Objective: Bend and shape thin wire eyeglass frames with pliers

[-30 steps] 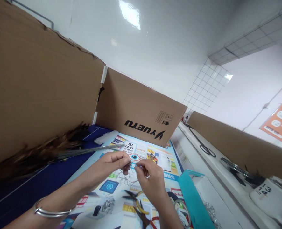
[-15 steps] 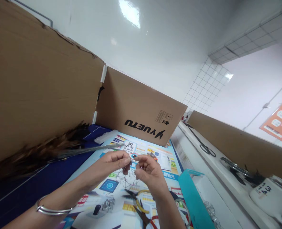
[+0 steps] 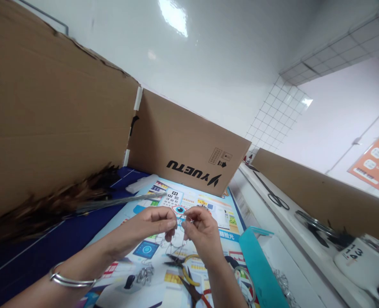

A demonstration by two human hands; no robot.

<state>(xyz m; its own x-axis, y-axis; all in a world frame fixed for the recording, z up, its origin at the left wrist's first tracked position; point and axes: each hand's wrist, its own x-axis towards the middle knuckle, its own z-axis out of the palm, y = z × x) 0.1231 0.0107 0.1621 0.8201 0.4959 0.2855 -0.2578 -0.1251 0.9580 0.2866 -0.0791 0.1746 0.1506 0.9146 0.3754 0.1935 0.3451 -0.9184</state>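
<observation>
1. Centrally, left hand (image 3: 155, 220): fingertips together; right hand (image 3: 204, 231): slightly parted; hold indiscernible.
2. Wire (image 3: 176, 247): centre, just below hands.
3. Cardboard (image 3: 189, 137) bounds upper left to centre; teal case (image 3: 263, 269), lower right.

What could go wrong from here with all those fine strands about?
The thin strands below the left hand and right hand loop loosely, so they could tangle. They also appear close to the yellow-handled pliers and might snag there. A lowered hand could perhaps catch the pliers' pointed tips.
</observation>
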